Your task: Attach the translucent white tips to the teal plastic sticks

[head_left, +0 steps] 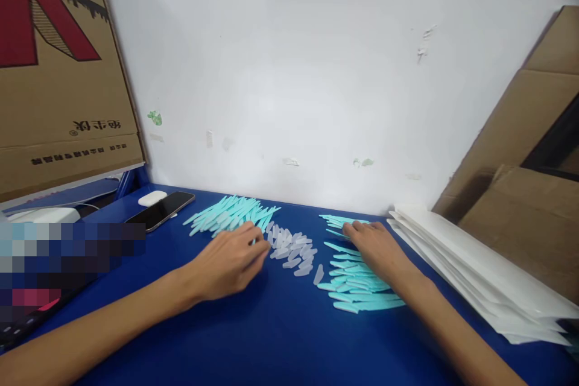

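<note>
My left hand (233,259) is closed with its fingers curled, at the near right edge of a heap of slim turquoise eyebrow razors (226,214). Anything pinched in its fingertips is hidden. Just right of it, small translucent blade caps (294,247) lie in a loose pile. My right hand (373,247) reaches over a row of turquoise razors (350,280) laid roughly side by side, capped-looking ends to the left. Its fingers are stretched out and bent slightly down, and one razor (333,233) sticks out beneath the fingertips. The palm hides part of the row.
On the blue table (271,344) lie a phone (160,211) and a white case (152,198) at the back left. White sheets or envelopes (479,277) are stacked at right. Cardboard boxes (58,96) flank both sides; a white wall (289,72) stands behind. A blurred patch covers the left edge.
</note>
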A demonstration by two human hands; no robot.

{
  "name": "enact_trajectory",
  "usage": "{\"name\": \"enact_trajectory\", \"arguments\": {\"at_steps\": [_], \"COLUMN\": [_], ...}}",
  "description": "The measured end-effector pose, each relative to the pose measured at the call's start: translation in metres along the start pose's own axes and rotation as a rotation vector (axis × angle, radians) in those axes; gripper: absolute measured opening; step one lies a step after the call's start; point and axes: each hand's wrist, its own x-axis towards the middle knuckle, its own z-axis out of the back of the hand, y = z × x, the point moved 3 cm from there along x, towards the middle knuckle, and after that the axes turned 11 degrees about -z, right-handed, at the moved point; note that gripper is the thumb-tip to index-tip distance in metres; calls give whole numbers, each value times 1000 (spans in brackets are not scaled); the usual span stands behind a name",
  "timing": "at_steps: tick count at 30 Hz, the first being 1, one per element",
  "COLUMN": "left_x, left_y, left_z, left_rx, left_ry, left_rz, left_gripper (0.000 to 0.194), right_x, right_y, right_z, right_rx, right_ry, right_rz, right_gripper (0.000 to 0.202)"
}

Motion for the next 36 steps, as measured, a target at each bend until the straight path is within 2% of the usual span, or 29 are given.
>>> {"name": "enact_trajectory", "arguments": {"at_steps": [3,6,8,14,18,23,28,32,36], "left_x": [-1,-2,-3,-3,-2,-3,-2,-1,-1], "left_y": [-15,-17,-15,-15,-17,-23,-31,-36,-37], "left_z": [-5,-7,-7,-8,-9,-8,-7,-9,-10], "left_rx": [-138,-193,-199,-221,-238,-289,-359,-362,-382], "left_ry": [57,103,117,113,106,65,30,40,46], "left_rz": [-83,-84,-78,-99,-110,-132,-154,-151,-136], "left_gripper": [26,25,25,26,27,24,30,40,38], "right_x": [-4,-11,-15,-22,-25,-36,-47,-45,-40], "right_y": [1,7,16,45,49,62,78,74,66], "right_z": [15,34,44,43,46,61,75,78,70], "right_rx": [51,336,467,485,540,632,711,688,555], "right_ry": [-39,-79,-66,222,300,337,290,213,186], "right_rz": [-34,-48,-36,49,98,222,309,258,207], "right_gripper": [37,27,29,36,37,33,29,29,33]}}
